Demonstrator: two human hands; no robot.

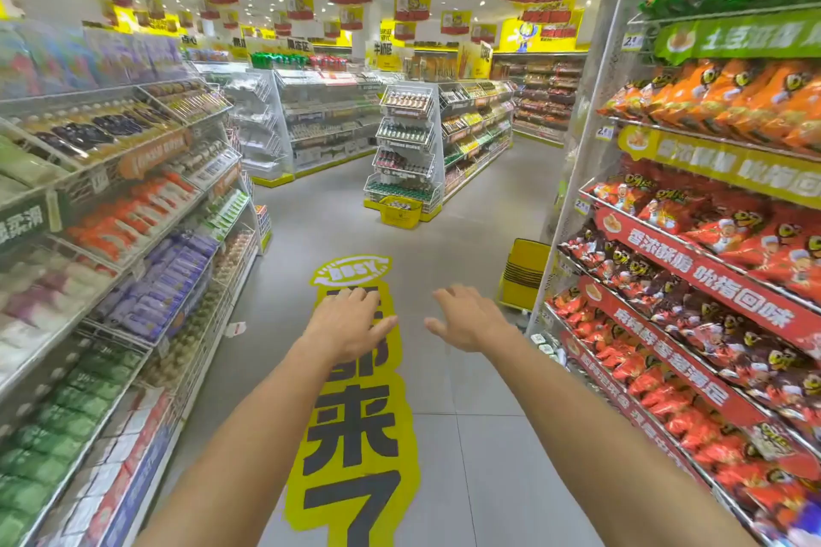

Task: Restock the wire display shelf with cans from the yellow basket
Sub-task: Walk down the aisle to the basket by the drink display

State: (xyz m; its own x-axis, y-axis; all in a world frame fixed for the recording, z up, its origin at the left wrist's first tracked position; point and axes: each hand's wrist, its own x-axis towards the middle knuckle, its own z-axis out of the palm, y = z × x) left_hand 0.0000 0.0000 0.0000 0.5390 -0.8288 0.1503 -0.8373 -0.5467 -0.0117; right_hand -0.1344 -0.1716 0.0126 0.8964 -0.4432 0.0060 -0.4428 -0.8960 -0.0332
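Approach step: my left hand (pixel 351 324) and right hand (pixel 466 320) spread, empty. Basket (pixel 398 212) far ahead below shelf (pixel 406 147). Next: walk closer.

Your left hand (pixel 351 324) and right hand (pixel 466 320): both bare. Each joins a bare wrist and a long bare forearm, left forearm (pixel 249 435) and right forearm (pixel 591 413), uncovered down to the lower frame edge. Hand outlines are slightly blurred.

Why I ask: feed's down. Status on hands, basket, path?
Left hand, right hand open, empty. Yellow basket on floor ahead, at foot of wire display shelf. Nothing visible in the way.
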